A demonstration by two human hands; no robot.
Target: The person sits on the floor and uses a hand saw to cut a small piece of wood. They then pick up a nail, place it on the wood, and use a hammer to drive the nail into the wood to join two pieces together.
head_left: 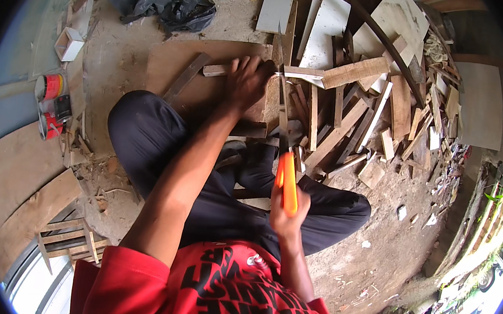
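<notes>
My right hand is closed round the orange handle of a hand saw. Its narrow blade points away from me and crosses a thin wooden strip. My left hand presses on that strip just left of the blade, its fingers wrapped over the wood. Beneath the strip lies a brown board; a short dark wood piece rests on it at the left. Whether the blade has cut into the strip cannot be made out.
Wood offcuts are heaped to the right, with white panels behind them. Black plastic bags lie far left. Red cans and a small wooden crate stand along the left side. My crossed legs frame the near side.
</notes>
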